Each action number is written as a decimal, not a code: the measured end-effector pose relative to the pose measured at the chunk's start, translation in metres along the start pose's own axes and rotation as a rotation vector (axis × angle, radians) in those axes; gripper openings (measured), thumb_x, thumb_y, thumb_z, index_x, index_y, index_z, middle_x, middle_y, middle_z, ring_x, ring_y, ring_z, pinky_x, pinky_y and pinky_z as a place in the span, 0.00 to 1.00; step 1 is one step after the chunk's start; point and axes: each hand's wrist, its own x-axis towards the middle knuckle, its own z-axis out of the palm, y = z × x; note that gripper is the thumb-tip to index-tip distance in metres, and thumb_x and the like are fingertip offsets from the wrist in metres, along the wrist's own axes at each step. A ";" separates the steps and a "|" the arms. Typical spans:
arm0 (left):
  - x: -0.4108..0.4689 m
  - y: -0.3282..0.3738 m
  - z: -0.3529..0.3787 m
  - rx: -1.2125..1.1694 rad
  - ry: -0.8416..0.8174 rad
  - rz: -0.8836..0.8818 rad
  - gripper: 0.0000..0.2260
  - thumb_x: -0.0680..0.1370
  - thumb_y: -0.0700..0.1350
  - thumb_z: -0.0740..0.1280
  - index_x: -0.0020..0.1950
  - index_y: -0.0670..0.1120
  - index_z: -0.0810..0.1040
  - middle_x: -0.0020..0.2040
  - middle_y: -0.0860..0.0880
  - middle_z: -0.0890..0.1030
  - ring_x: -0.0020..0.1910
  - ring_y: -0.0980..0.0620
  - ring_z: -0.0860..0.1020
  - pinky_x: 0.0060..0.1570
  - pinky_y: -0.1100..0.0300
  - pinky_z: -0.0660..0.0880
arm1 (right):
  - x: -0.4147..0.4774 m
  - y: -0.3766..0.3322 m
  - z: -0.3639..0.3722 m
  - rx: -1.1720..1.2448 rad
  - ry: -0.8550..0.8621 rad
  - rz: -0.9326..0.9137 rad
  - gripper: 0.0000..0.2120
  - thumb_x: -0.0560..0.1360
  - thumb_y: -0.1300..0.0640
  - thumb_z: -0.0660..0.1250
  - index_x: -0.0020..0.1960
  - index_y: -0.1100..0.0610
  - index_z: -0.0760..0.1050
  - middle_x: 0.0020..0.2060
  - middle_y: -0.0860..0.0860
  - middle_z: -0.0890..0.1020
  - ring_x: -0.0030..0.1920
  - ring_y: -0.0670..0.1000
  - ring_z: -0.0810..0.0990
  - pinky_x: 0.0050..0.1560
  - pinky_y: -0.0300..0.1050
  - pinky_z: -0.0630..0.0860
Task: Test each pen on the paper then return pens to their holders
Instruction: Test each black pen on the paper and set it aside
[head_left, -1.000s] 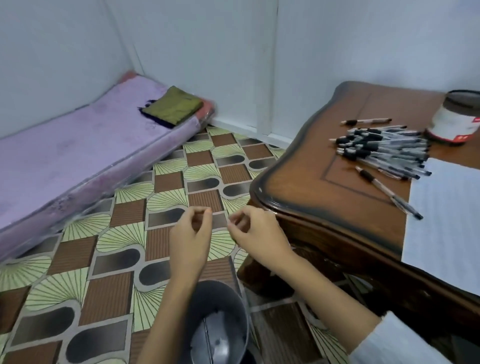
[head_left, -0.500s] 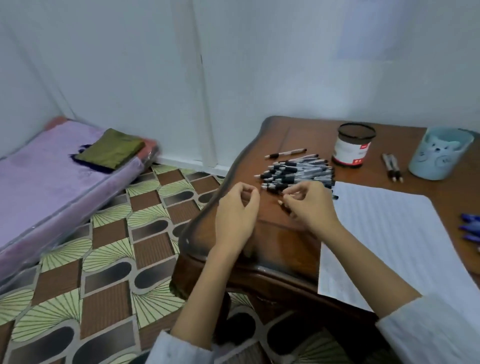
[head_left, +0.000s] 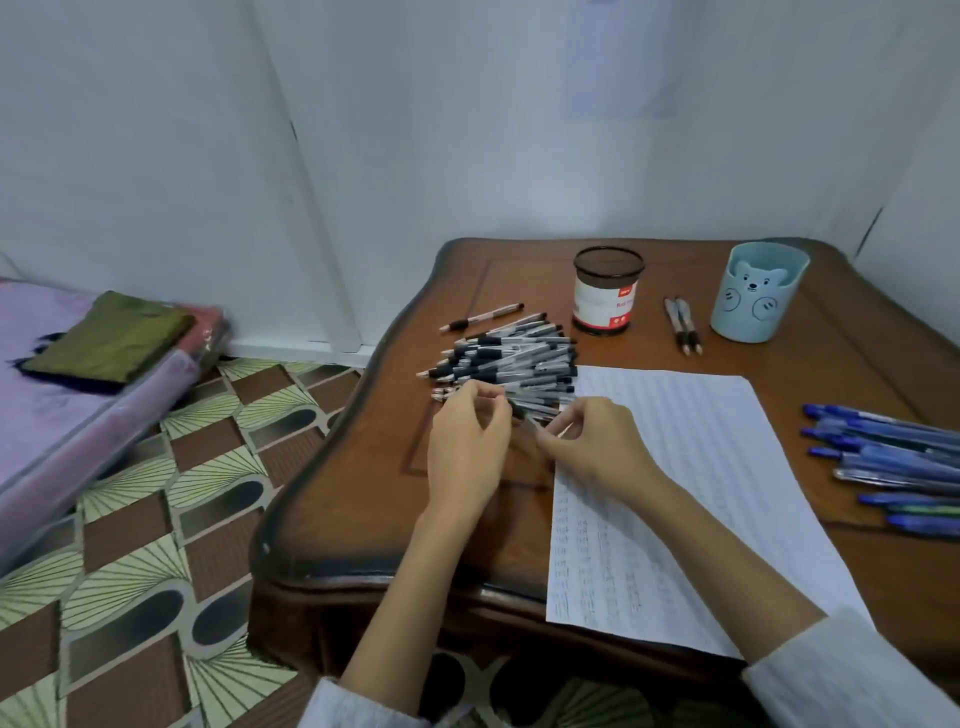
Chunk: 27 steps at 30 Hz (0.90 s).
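Observation:
A pile of black pens (head_left: 501, 358) lies on the wooden table (head_left: 374, 478), left of a lined sheet of paper (head_left: 691, 467). My left hand (head_left: 467, 452) and my right hand (head_left: 592, 447) meet just below the pile, each pinching an end of one black pen (head_left: 522, 415) held slanted between them. Behind stand a dark-rimmed white can holder (head_left: 607, 293) and a light blue bear cup (head_left: 758, 296). Both look empty, though their insides are only partly seen. Two pens (head_left: 683, 325) lie between the holders. Several blue pens (head_left: 893, 457) lie at the right edge.
One loose pen (head_left: 483, 318) lies behind the pile. The table's curved left edge drops to a patterned tiled floor (head_left: 171, 519). A purple mattress (head_left: 57, 395) with a folded green cloth (head_left: 111, 338) sits at the far left. White walls close the back.
The view swung from the floor and a grey bin up to the table. Both hands rose to the black pen pile, and a pen is now held between them.

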 end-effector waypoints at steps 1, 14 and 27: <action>0.001 0.002 0.003 -0.013 0.015 0.011 0.05 0.79 0.45 0.63 0.50 0.51 0.78 0.45 0.56 0.80 0.46 0.61 0.77 0.42 0.67 0.72 | 0.001 0.000 -0.007 0.039 0.022 0.022 0.09 0.73 0.52 0.72 0.37 0.53 0.77 0.36 0.49 0.81 0.40 0.47 0.79 0.42 0.43 0.77; 0.016 0.036 0.072 -0.041 -0.172 0.089 0.05 0.80 0.45 0.61 0.53 0.50 0.77 0.47 0.54 0.79 0.46 0.59 0.77 0.42 0.66 0.73 | 0.016 0.036 -0.119 0.754 0.464 0.098 0.08 0.75 0.56 0.70 0.49 0.60 0.81 0.38 0.50 0.79 0.38 0.45 0.74 0.43 0.38 0.75; 0.038 0.054 0.146 0.341 -0.608 0.447 0.14 0.81 0.46 0.61 0.65 0.47 0.75 0.68 0.51 0.73 0.68 0.53 0.67 0.67 0.55 0.63 | 0.026 0.081 -0.170 1.465 0.337 0.376 0.25 0.77 0.45 0.56 0.24 0.54 0.63 0.19 0.46 0.58 0.19 0.45 0.54 0.19 0.37 0.51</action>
